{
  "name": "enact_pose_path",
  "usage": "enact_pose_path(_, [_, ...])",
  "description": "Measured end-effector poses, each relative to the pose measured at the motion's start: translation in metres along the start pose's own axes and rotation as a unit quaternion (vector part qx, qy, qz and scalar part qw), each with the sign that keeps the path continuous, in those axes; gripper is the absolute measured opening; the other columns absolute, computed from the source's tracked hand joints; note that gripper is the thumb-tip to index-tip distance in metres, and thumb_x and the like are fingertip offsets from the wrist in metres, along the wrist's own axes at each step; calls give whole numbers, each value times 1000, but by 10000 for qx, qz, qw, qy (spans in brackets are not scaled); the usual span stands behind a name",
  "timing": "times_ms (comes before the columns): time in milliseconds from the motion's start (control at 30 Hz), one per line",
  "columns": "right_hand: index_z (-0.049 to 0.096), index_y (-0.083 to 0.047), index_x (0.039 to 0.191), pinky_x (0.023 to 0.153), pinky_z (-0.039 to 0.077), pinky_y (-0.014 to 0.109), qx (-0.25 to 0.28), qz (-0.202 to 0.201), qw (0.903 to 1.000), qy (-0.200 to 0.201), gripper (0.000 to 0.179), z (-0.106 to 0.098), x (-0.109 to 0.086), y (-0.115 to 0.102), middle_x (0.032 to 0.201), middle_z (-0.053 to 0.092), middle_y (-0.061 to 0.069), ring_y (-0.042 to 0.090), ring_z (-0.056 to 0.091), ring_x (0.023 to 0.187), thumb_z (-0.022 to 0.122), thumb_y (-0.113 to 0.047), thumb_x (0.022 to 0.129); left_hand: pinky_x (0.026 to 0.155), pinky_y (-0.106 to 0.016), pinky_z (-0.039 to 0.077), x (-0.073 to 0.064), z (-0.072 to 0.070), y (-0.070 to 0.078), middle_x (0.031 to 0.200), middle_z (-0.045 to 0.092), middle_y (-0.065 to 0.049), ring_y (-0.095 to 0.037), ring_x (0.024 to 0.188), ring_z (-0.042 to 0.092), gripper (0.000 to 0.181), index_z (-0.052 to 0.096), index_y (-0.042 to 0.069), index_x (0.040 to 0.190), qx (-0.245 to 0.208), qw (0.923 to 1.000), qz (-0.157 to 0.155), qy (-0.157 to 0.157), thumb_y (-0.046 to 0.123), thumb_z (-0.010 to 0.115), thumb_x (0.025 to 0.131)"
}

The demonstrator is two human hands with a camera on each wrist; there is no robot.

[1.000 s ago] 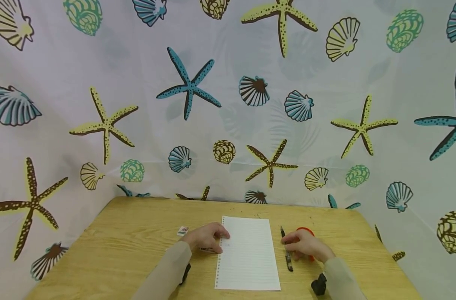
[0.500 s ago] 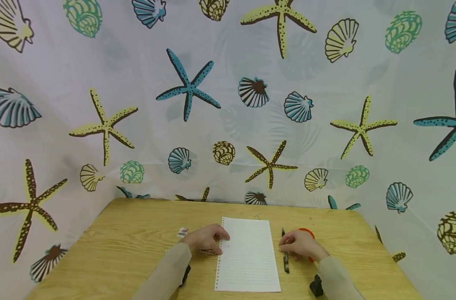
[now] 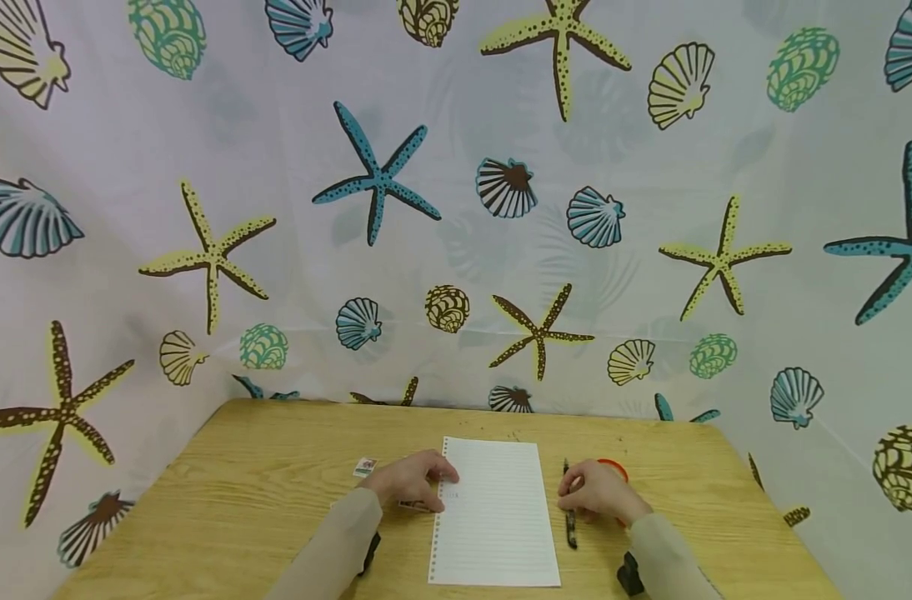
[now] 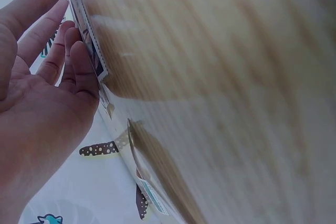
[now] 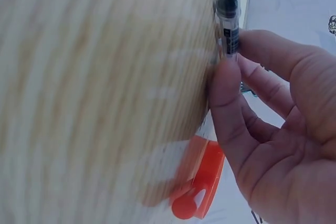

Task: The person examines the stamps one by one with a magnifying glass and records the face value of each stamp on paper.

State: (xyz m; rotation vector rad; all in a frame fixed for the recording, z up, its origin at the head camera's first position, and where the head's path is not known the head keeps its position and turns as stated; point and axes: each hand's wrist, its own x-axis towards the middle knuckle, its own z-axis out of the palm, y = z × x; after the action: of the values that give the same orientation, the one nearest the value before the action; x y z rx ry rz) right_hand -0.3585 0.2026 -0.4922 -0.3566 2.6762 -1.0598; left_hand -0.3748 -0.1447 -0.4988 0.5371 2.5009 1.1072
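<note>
A sheet of lined paper [image 3: 497, 521] with punched holes along its left side lies on the wooden table. My left hand [image 3: 411, 479] rests at the paper's left edge, thumb and fingers spread and touching it. Beneath that hand a stamp-like piece [image 3: 413, 505] partly shows; the left wrist view shows its perforated edge. To the right of the paper, my right hand [image 3: 598, 489] pinches a dark pen [image 3: 571, 532] between thumb and forefinger. The right wrist view shows the grip on the pen's clear barrel [image 5: 229, 32]. Faint small writing is on the paper near the left fingers.
An orange-red plastic object [image 5: 205, 177] with a curved edge lies just right of the pen, partly hidden by my right hand in the head view. A small stamp [image 3: 365, 467] lies left of my left hand. Patterned cloth [image 3: 456, 250] hangs behind the table.
My right hand has moved slightly left, and its fingers have closed on the pen. The pen's lower end has shifted a little left. My left hand has stayed on the paper.
</note>
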Motion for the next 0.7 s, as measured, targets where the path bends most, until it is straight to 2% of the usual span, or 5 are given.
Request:
enact_pose_path(300, [72, -9, 88, 54, 55, 31, 72, 158, 9997, 143, 10, 2, 1, 2, 74, 66, 3, 13, 60, 54, 77, -8, 79, 97, -46, 43, 0, 0, -2, 115, 57, -5, -20, 101, 50, 42, 71, 9, 112, -91, 9999, 102, -43, -4, 81, 74])
enact_pose_path(567, [74, -6, 100, 54, 55, 33, 482, 10, 9988, -113, 20, -6, 1, 8, 80, 69, 5, 12, 60, 55, 71, -7, 80, 99, -47, 43, 2, 1, -3, 116, 57, -3, -20, 103, 51, 41, 71, 11, 110, -56, 10000, 1, 25, -4, 81, 73])
enact_pose_path(700, [75, -7, 106, 53, 52, 30, 508, -41, 9984, -230, 25, -10, 3, 11, 83, 71, 4, 11, 55, 52, 69, -8, 82, 99, -47, 43, 1, 0, -2, 116, 58, -4, -20, 103, 51, 39, 71, 11, 111, 68, 10000, 57, -3, -1, 82, 74])
